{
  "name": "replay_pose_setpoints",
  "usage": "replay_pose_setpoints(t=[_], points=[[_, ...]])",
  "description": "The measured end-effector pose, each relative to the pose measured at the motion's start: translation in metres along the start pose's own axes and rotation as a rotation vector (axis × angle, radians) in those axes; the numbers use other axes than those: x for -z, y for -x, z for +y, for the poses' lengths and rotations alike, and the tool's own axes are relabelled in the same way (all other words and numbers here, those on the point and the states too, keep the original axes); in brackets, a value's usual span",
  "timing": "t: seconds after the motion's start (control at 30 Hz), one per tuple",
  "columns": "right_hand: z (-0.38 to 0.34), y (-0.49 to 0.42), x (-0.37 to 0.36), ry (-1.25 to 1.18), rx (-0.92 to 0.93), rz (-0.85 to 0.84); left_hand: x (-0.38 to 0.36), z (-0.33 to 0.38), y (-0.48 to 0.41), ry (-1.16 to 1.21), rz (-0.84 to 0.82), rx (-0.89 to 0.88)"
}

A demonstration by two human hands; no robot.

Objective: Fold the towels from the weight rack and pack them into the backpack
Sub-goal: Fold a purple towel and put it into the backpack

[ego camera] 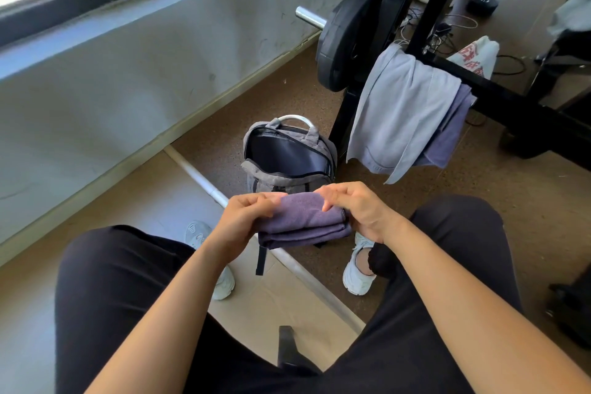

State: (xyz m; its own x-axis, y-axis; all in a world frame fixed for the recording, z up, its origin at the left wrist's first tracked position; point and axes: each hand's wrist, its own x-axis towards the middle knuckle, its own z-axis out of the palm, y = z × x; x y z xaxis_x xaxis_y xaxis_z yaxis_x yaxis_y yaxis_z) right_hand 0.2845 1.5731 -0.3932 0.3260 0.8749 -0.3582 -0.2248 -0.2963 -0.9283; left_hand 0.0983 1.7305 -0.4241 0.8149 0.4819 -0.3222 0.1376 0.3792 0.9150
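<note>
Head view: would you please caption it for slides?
Left hand and right hand grip a folded purple towel by the open backpack; two towels hang on the rack.

Bare forearms (179, 291), black trousers (112, 281), pale trainers (358, 275), perhaps mesh

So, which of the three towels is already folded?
The purple towel gripped by the left hand and right hand. The pale blue towel and the second purple one hang unfolded over the rack.
</note>
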Motion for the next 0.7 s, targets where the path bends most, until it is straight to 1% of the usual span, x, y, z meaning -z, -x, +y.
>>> replay_pose_setpoints(t=[0.03, 0.1, 0.17, 0.3, 0.37, 0.43, 0.5, 0.57, 0.63, 0.7], points=[[0.004, -0.002, -0.002, 0.09, 0.051, 0.043, -0.002, -0.005, -0.002, -0.008, 0.048, -0.022], [0.012, -0.006, 0.001, 0.164, 0.119, 0.074, -0.001, -0.013, -0.005, 0.056, 0.098, -0.012], [0.016, -0.008, 0.004, 0.193, 0.18, 0.088, -0.002, -0.011, -0.004, 0.104, 0.128, 0.079], [0.021, -0.009, 0.005, 0.269, 0.262, 0.137, -0.017, -0.005, 0.002, 0.107, 0.09, 0.228], [0.024, -0.01, 0.007, 0.304, 0.266, 0.19, -0.022, -0.007, 0.005, 0.112, 0.052, 0.279], [0.024, -0.011, 0.01, 0.361, 0.24, 0.22, -0.022, -0.012, 0.003, 0.092, 0.042, 0.289], [0.022, -0.011, 0.013, 0.439, 0.177, 0.177, -0.019, -0.017, -0.001, 0.02, 0.086, 0.249], [0.02, -0.013, 0.017, 0.527, 0.103, 0.067, -0.012, -0.02, -0.007, -0.112, 0.108, 0.156], [0.018, -0.018, 0.02, 0.646, 0.054, -0.04, -0.003, -0.019, -0.015, -0.275, 0.07, 0.031], [0.015, -0.023, 0.019, 0.768, 0.017, -0.121, 0.005, -0.014, -0.024, -0.448, -0.02, -0.109]])
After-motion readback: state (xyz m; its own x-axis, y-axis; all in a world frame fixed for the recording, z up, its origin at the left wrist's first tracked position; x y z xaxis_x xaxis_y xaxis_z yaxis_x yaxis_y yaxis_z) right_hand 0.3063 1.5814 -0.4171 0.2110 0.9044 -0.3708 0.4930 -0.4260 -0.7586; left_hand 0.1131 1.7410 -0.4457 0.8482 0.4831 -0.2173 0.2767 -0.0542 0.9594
